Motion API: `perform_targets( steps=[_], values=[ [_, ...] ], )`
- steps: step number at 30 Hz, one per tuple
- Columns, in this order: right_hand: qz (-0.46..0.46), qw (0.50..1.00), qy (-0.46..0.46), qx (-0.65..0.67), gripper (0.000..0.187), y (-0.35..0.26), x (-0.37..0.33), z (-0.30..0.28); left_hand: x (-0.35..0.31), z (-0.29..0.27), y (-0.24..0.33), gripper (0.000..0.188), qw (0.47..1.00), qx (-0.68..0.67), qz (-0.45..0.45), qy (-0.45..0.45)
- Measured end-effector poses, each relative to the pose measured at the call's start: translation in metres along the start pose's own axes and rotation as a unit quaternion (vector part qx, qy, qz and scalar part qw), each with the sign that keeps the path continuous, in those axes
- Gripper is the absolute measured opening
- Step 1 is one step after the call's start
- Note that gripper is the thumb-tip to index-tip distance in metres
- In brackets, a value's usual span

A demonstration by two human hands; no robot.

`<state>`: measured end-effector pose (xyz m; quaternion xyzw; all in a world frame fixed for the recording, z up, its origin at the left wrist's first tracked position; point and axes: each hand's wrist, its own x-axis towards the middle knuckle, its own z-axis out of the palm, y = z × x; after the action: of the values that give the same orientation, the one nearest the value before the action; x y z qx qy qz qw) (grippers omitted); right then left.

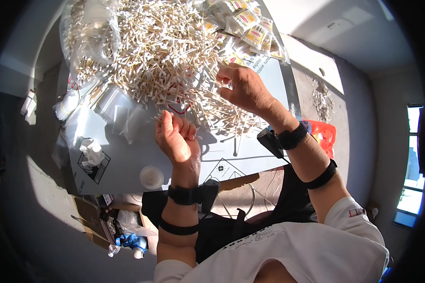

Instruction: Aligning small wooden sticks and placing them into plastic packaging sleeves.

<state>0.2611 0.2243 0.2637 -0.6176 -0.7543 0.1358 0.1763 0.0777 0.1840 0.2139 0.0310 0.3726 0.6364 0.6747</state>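
A large loose heap of cotton swabs (160, 52) with white tips and pale sticks covers the far part of the table. My left hand (177, 139) is palm up at the heap's near edge, its fingers curled in; white swab tips poke out beside the fingertips and the little finger. Over the right side of the heap, my right hand (248, 89) has its thumb and fingers bent toward each other in a pinch. What lies between those fingertips is too small to make out.
Packed sachets of swabs (255, 35) lie at the far right, a clear plastic bag (92, 37) at the far left. Clear empty bags (118, 106), crumpled white tissue (92, 152) and a small round white cup (151, 178) rest on the table (127, 165). Boxed items (130, 231) stand below left.
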Motion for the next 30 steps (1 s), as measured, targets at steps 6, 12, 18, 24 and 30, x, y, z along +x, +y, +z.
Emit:
perform_targets(
  steps=[6, 12, 18, 24, 30],
  values=[
    [-0.014, 1.0, 0.025, 0.005, 0.053, -0.037, 0.071, 0.016, -0.001, -0.001, 0.006, 0.038, 0.999, -0.026, -0.01, -0.027],
    [0.012, 0.996, 0.015, -0.087, 0.043, -0.043, 0.112, 0.05, -0.001, 0.004, 0.006, 0.04, 0.999, -0.029, -0.036, -0.028],
    [-0.01, 0.992, 0.125, -0.012, 0.035, -0.019, 0.105, 0.043, -0.003, 0.006, 0.009, 0.04, 0.999, -0.021, -0.04, -0.009],
    [0.069, 0.994, 0.027, 0.074, 0.01, -0.027, 0.067, 0.036, -0.001, 0.0, 0.007, 0.038, 0.999, -0.03, -0.025, -0.027],
    [0.102, 0.994, 0.045, 0.017, 0.022, -0.036, 0.054, 0.073, -0.001, 0.002, 0.002, 0.034, 0.998, -0.035, -0.037, -0.037]
  ],
)
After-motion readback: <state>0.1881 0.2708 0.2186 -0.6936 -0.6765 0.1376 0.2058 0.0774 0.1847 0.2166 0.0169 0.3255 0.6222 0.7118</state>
